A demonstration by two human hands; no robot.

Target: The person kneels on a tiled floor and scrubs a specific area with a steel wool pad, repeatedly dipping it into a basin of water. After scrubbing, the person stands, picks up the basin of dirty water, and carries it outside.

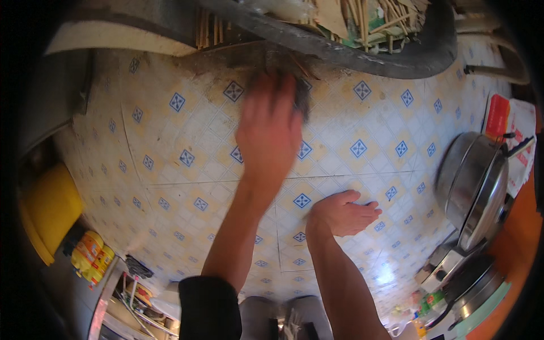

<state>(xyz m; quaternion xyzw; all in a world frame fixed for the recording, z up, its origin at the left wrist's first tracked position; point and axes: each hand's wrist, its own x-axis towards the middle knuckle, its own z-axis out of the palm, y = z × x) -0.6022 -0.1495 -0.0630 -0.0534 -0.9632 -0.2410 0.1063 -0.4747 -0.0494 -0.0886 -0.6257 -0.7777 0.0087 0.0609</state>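
Observation:
My left hand [270, 123] is stretched forward, blurred by motion, with its fingers over a dark grey scrubbing pad or cloth [302, 102]. The pad shows beside the fingers and its exact kind is unclear. Beneath it is a tiled floor [331, 123] patterned with blue diamonds, stained with brown dirt at its far side. Palm down on the tiles, nearer to me, my right hand [345, 213] points its fingers to the right and holds nothing.
A black-rimmed tub [374, 66] of sticks and cardboard stands ahead. At right are a steel pot [467, 174] with its lid [486, 204] and a frying pan [471, 280]. A yellow bin [53, 208] and yellow packages [91, 257] are at left.

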